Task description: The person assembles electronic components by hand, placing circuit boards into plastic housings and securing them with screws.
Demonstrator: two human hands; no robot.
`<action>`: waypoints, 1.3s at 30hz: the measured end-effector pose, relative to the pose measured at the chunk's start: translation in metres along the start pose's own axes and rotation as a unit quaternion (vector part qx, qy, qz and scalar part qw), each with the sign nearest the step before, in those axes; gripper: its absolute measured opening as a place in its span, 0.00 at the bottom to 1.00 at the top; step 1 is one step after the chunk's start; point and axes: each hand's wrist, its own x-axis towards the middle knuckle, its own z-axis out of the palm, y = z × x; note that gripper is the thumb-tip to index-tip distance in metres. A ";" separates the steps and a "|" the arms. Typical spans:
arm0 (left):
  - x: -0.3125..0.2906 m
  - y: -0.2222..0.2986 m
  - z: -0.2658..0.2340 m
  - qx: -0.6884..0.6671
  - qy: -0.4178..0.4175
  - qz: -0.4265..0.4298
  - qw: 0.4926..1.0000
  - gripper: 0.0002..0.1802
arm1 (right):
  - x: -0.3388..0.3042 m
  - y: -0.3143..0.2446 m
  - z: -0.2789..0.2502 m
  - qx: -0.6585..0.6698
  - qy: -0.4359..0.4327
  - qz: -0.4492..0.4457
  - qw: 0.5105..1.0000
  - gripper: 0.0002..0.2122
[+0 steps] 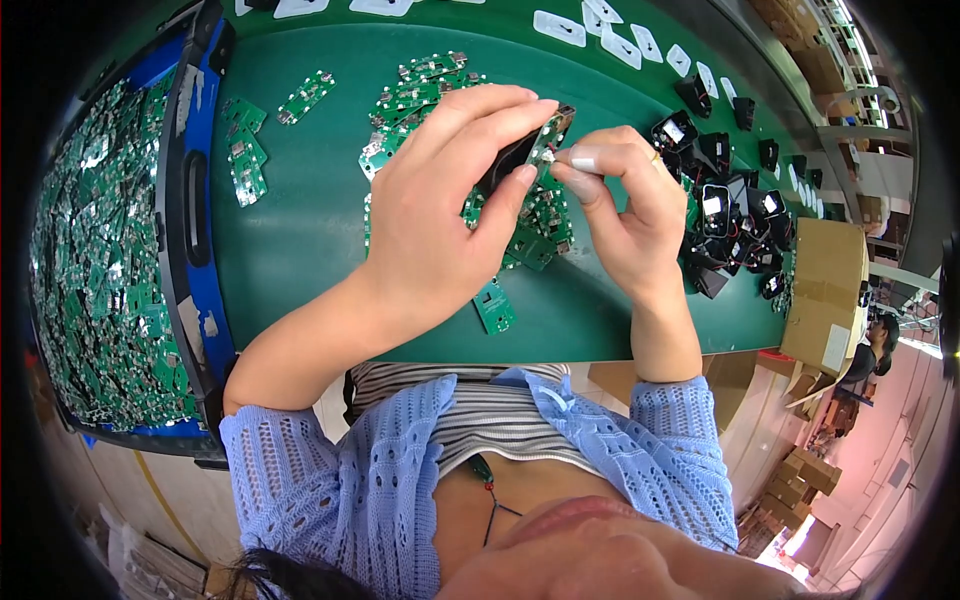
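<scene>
My left hand (425,190) is closed around a dark, black-sided housing (508,163) and a green circuit board (546,143), tilted up over the table. Thumb and forefinger of my right hand (640,205) pinch at a small white plug (547,156) with red wire, against the face of that board. The tips hide part of the plug, so I cannot tell whether it is seated. Beneath both hands lies a pile of loose green circuit boards (425,85), partly covered by my left hand. One single board (494,306) rests nearer me.
A blue-and-black crate (200,200) full of green boards stands at the left. More boards (246,165) lie beside it. Black housings with wires (715,205) are heaped at the right, near a cardboard box (825,290). White flat pieces (620,45) line the far edge.
</scene>
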 end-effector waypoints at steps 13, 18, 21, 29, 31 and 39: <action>-0.003 0.001 0.002 0.050 0.004 0.046 0.998 0.20 | 0.001 -0.004 0.003 -0.023 -0.013 0.049 0.998 0.07; -0.005 -0.006 0.008 0.023 0.007 0.008 1.000 0.18 | 0.001 0.001 0.015 -0.097 0.000 0.004 0.995 0.08; -0.005 -0.013 0.013 -0.146 0.030 -0.114 0.982 0.17 | 0.001 0.009 0.021 -0.069 0.082 0.018 0.994 0.09; 0.001 -0.005 0.003 -0.315 -0.014 -0.233 0.920 0.18 | -0.006 -0.005 0.016 0.116 0.065 0.258 0.957 0.23; 0.001 -0.004 0.000 -0.312 -0.057 -0.234 0.919 0.17 | -0.011 -0.006 0.018 0.131 0.066 0.267 0.953 0.23; -0.001 -0.005 0.002 -0.261 -0.070 -0.174 0.947 0.25 | -0.010 -0.015 0.015 0.276 0.109 0.315 0.901 0.23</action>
